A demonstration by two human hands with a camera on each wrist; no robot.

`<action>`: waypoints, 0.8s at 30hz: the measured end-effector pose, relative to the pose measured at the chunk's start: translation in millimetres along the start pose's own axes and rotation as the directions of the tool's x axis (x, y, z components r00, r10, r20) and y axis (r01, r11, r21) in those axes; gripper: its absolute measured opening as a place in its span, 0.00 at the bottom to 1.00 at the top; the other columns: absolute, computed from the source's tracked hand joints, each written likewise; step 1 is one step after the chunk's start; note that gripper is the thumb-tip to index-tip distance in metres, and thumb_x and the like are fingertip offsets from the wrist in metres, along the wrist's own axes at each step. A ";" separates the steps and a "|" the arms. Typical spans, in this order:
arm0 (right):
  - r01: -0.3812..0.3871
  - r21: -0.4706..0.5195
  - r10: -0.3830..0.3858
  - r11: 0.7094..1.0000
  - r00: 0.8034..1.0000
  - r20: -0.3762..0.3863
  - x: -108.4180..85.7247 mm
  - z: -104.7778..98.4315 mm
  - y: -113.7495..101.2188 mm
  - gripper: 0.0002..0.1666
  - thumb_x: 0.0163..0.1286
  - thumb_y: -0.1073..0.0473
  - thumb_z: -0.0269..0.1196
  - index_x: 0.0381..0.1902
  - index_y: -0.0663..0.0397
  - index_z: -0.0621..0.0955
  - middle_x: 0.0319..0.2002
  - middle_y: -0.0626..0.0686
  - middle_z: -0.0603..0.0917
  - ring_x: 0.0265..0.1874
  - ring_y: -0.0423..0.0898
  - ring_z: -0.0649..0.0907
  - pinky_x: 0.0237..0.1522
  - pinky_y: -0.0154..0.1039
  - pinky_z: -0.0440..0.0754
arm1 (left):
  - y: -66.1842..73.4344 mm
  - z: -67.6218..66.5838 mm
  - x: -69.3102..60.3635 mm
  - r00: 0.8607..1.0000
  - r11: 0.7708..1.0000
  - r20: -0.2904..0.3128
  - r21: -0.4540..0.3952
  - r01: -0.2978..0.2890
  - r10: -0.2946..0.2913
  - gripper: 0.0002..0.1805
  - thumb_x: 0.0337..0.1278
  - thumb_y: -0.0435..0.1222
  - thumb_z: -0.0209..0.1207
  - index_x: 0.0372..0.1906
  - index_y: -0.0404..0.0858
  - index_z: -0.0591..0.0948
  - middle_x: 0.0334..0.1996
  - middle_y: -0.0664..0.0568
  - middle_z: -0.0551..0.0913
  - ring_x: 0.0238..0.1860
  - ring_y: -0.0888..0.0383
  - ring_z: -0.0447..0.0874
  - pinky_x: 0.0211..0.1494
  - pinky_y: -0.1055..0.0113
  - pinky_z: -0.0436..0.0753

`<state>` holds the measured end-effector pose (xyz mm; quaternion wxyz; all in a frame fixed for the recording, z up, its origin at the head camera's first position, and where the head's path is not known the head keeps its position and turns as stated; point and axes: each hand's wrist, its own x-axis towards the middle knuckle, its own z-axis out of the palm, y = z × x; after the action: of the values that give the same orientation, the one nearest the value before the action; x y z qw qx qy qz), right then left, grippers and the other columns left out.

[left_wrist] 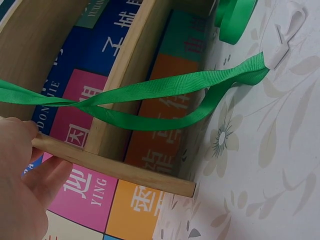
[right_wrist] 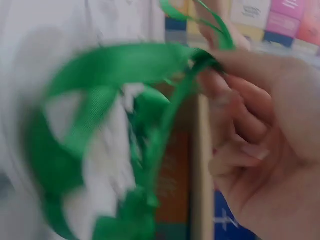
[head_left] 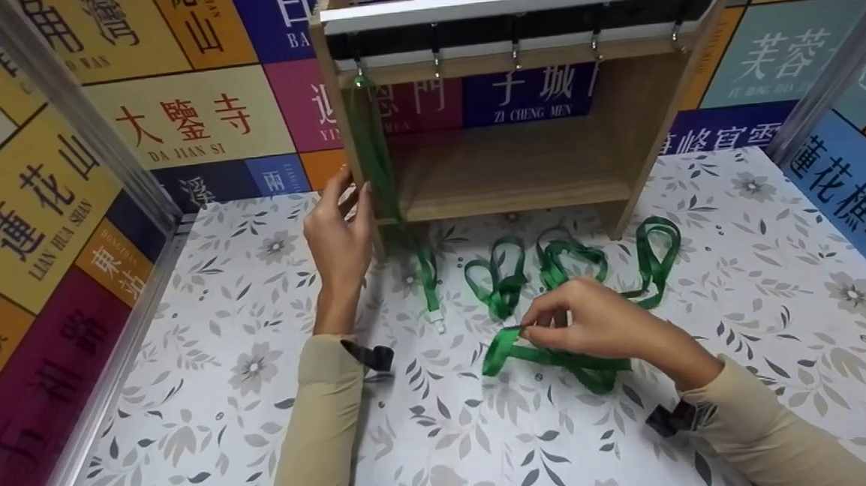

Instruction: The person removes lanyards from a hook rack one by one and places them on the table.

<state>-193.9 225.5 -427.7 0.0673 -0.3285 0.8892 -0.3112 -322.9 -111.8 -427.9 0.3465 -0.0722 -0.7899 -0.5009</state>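
A green lanyard hangs from the leftmost hook of the wooden rack, its white clip resting on the table. My left hand holds the rack's left side panel; in the left wrist view the fingers are around the panel's edge. Between thumb and index finger, my right hand pinches another green lanyard, just in front of the rack. Loops of that lanyard droop from the fingertips in the right wrist view.
More green lanyards lie on the flowered table before the rack: one coiled, one behind my right hand, one at the right. Four other hooks along the rack's black strip hold nothing. Printed panels surround the table.
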 end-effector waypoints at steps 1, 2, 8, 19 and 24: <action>-0.007 -0.014 0.007 1.000 1.000 -0.001 2.2 3.9 0.3 0.04 0.73 0.57 0.73 0.41 0.43 0.95 0.34 0.39 0.94 0.30 0.33 0.87 0.32 0.33 0.86 | 0.5 0.5 0.4 1.000 1.000 0.001 0.000 0.001 -0.001 0.22 0.77 0.43 0.66 0.67 0.38 0.85 0.62 0.44 0.90 0.61 0.53 0.92 0.58 0.62 0.93; -0.015 -0.031 0.016 0.999 1.000 0.008 3.7 7.1 1.0 0.04 0.73 0.56 0.74 0.41 0.43 0.95 0.33 0.39 0.93 0.30 0.33 0.87 0.32 0.33 0.86 | 0.8 0.8 0.8 1.000 1.000 0.002 -0.001 0.000 0.000 0.22 0.77 0.43 0.66 0.67 0.38 0.85 0.62 0.44 0.90 0.61 0.54 0.92 0.58 0.62 0.93; -0.066 -0.112 0.078 0.991 0.992 0.098 3.6 16.5 6.5 0.02 0.72 0.51 0.75 0.38 0.38 0.94 0.34 0.37 0.93 0.33 0.32 0.89 0.37 0.34 0.88 | 1.9 1.4 2.1 1.000 1.000 -0.001 0.006 -0.011 0.011 0.22 0.77 0.44 0.66 0.66 0.38 0.85 0.62 0.44 0.90 0.61 0.54 0.92 0.58 0.61 0.93; -0.083 -0.151 0.102 0.985 0.988 0.119 -0.1 19.8 2.8 0.06 0.67 0.48 0.79 0.37 0.39 0.93 0.29 0.36 0.91 0.29 0.30 0.86 0.33 0.34 0.86 | 0.3 -0.9 0.9 1.000 1.000 -0.012 0.020 -0.011 0.011 0.21 0.77 0.44 0.66 0.66 0.38 0.85 0.61 0.43 0.90 0.60 0.52 0.92 0.57 0.62 0.93; -0.094 -0.149 0.116 0.984 0.982 0.147 3.4 13.9 -6.7 0.14 0.67 0.40 0.78 0.42 0.39 0.94 0.30 0.35 0.91 0.29 0.30 0.85 0.33 0.35 0.86 | -0.5 -0.1 0.1 1.000 1.000 -0.014 0.016 -0.010 0.010 0.21 0.77 0.43 0.66 0.65 0.38 0.86 0.61 0.43 0.90 0.60 0.53 0.93 0.57 0.63 0.93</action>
<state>-188.4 212.4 -434.5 0.1293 -0.3083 0.9171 -0.2170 -323.2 -112.1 -428.2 0.3551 -0.0697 -0.7911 -0.4932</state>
